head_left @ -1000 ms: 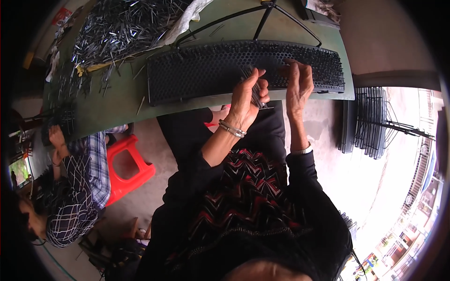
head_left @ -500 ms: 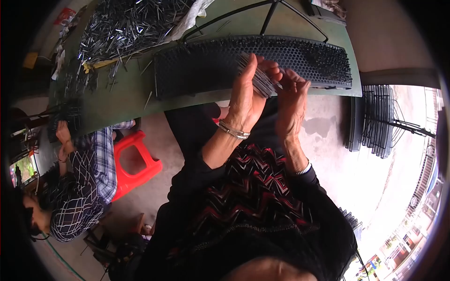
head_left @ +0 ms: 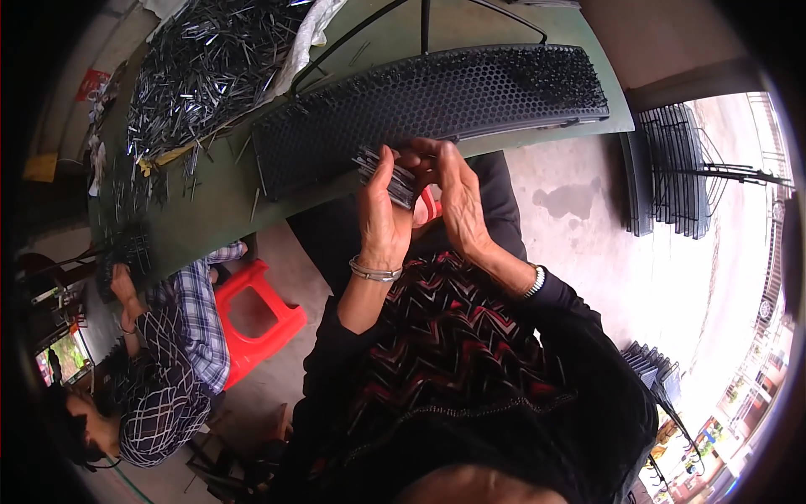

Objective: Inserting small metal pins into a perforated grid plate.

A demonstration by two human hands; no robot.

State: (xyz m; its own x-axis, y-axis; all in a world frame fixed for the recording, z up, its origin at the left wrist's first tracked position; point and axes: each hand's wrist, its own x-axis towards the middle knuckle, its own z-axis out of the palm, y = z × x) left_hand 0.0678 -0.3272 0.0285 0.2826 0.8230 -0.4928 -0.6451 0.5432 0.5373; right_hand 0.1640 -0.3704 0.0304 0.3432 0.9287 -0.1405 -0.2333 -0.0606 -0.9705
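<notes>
A bundle of thin, dark metallic strips point(head_left: 396, 190) lies across the palm of my left hand point(head_left: 383, 231), held under the thumb. My right hand point(head_left: 460, 197) curls its fingers at the right end of that bundle; its fingertips are partly hidden there. Both hands are just in front of a long black perforated tray point(head_left: 369, 113), full of small round holes, at the table's near edge. Many short black pieces stand in the holes at its right end and along its far edge.
A heap of loose dark strips point(head_left: 218, 71) lies on a white sheet on the green table point(head_left: 220, 214). At left, a co-worker in a checked shirt point(head_left: 168, 395) works beside a red stool point(head_left: 290, 319). Black wire-framed racks point(head_left: 672, 172) are stacked at right.
Both hands have come lower and leftward in view, still with the bundle. My right hand has turned and its fingers now curl in at the bundle's end. The whole view has shifted.
</notes>
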